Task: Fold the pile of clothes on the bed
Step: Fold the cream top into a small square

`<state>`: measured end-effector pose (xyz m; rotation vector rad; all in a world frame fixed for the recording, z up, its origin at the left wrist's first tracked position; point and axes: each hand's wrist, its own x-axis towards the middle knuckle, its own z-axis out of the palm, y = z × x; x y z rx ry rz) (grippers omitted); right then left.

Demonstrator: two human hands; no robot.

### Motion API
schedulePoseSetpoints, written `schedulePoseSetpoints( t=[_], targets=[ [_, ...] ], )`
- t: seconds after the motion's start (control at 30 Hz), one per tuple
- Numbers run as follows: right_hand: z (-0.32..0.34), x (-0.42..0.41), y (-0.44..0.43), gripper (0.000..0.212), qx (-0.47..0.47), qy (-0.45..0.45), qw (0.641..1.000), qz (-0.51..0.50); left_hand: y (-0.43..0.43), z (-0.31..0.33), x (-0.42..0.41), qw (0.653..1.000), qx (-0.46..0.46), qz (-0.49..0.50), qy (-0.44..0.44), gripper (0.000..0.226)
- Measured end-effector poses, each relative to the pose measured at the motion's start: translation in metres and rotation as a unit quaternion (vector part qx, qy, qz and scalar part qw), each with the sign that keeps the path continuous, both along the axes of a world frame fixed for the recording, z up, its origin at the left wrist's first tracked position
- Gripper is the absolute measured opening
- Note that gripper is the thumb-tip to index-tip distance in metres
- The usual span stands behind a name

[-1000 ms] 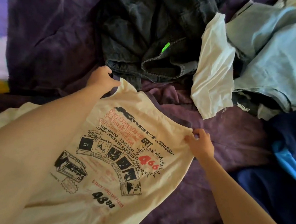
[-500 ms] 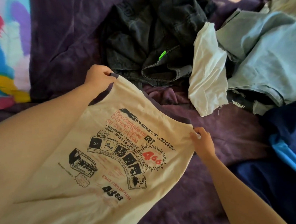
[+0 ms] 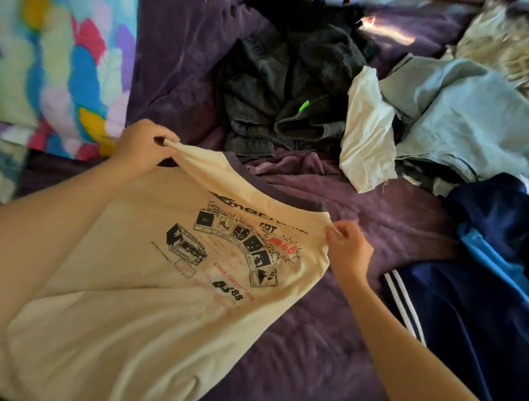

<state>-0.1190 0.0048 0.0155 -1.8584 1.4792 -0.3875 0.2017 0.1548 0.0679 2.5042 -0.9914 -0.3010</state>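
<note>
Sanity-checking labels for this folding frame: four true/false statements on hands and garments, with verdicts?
1. The left hand and right hand each pinch the cream printed T-shirt. True.
2. The T-shirt's print faces away from the camera. False: it faces the camera.
3. A navy garment with white stripes lies right of the T-shirt. True.
4. The dark denim garment is neatly folded. False: it lies crumpled.

Cream T-shirt [image 3: 150, 302]: soft matt cotton-like cloth, printed. Purple bedcover [image 3: 323, 351]: velvety plush. Dark jeans [image 3: 282, 105]: rough faded denim. Navy garment [image 3: 487, 318]: smooth, slight sheen.
</note>
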Motion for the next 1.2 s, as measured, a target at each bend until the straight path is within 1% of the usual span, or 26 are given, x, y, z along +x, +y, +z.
schedulePoseSetpoints(
  t=[0.1, 0.17, 0.27, 0.33, 0.4, 0.43, 0.47, 0.53, 0.6, 0.63, 0.7, 0.77, 0.8, 0.87, 0.93, 1.0, 1.03, 1.07, 1.1, 1.13, 1.17, 1.2],
  targets=[
    [0.010, -0.002, 0.036, 0.026, -0.066, -0.028, 0.995, 0.070, 0.038, -0.001, 0.014, 1.000, -0.023, 0.008, 0.006, 0.017],
    [0.009, -0.006, 0.065, 0.021, -0.146, -0.028, 0.979, 0.139, 0.061, -0.004, 0.025, 0.999, -0.030, 0.020, 0.027, 0.014],
    [-0.006, -0.012, 0.113, 0.010, -0.279, 0.004, 0.924, 0.260, 0.096, -0.015, 0.041, 1.000, -0.006, -0.012, 0.025, 0.014],
    [-0.021, -0.013, 0.149, 0.003, -0.305, 0.021, 0.891, 0.336, 0.116, -0.024, 0.050, 0.999, 0.014, -0.052, 0.000, 0.016],
    [-0.038, -0.009, 0.183, 0.009, -0.311, 0.048, 0.860, 0.402, 0.130, -0.034, 0.059, 0.996, 0.027, -0.080, -0.018, 0.017],
    [-0.044, -0.007, 0.195, 0.012, -0.304, 0.067, 0.852, 0.421, 0.133, -0.038, 0.061, 0.995, 0.026, -0.094, -0.022, 0.017],
    [-0.048, -0.006, 0.203, 0.014, -0.298, 0.084, 0.851, 0.424, 0.132, -0.041, 0.063, 0.993, 0.021, -0.109, -0.026, 0.017],
    [-0.046, -0.004, 0.210, 0.019, -0.275, 0.116, 0.874, 0.383, 0.126, -0.042, 0.063, 0.992, 0.010, -0.123, -0.020, 0.018],
    [-0.033, -0.007, 0.206, 0.008, -0.264, 0.129, 0.910, 0.292, 0.113, -0.040, 0.062, 0.993, -0.027, -0.118, -0.001, 0.019],
    [-0.022, -0.010, 0.202, 0.011, -0.254, 0.125, 0.929, 0.237, 0.106, -0.036, 0.062, 0.994, -0.043, -0.098, 0.021, 0.020],
    [-0.003, -0.019, 0.192, 0.023, -0.270, 0.108, 0.944, 0.155, 0.092, -0.026, 0.062, 0.992, -0.073, -0.055, 0.085, 0.021],
    [0.015, -0.027, 0.188, 0.020, -0.336, 0.084, 0.926, 0.150, 0.083, -0.016, 0.061, 0.985, -0.107, -0.056, 0.120, 0.022],
    [0.020, -0.030, 0.189, 0.016, -0.370, 0.068, 0.911, 0.171, 0.083, -0.013, 0.061, 0.982, -0.123, -0.067, 0.128, 0.022],
    [0.024, -0.031, 0.201, 0.014, -0.389, 0.036, 0.891, 0.233, 0.093, -0.009, 0.062, 0.980, -0.134, -0.081, 0.123, 0.019],
    [0.015, -0.030, 0.222, 0.012, -0.360, 0.050, 0.880, 0.306, 0.115, -0.020, 0.068, 0.983, -0.117, -0.110, 0.090, 0.020],
    [0.002, -0.025, 0.243, 0.009, -0.294, 0.110, 0.872, 0.375, 0.143, -0.039, 0.073, 0.984, -0.068, -0.153, 0.054, 0.022],
    [-0.003, -0.020, 0.251, 0.015, -0.218, 0.155, 0.872, 0.410, 0.157, -0.048, 0.074, 0.984, -0.030, -0.174, 0.041, 0.022],
    [-0.007, -0.013, 0.257, 0.027, -0.123, 0.212, 0.862, 0.443, 0.169, -0.056, 0.073, 0.980, 0.017, -0.197, 0.026, 0.020],
    [-0.010, -0.007, 0.261, 0.039, -0.040, 0.267, 0.847, 0.458, 0.177, -0.064, 0.069, 0.973, 0.063, -0.223, 0.005, 0.020],
    [-0.012, -0.002, 0.262, 0.048, 0.020, 0.306, 0.830, 0.465, 0.183, -0.069, 0.064, 0.965, 0.101, -0.241, -0.020, 0.020],
    [-0.013, 0.003, 0.260, 0.056, 0.050, 0.321, 0.829, 0.456, 0.185, -0.071, 0.058, 0.962, 0.134, -0.233, -0.037, 0.022],
    [-0.015, 0.006, 0.256, 0.068, 0.057, 0.316, 0.847, 0.424, 0.183, -0.072, 0.052, 0.965, 0.157, -0.205, -0.037, 0.024]
  ],
)
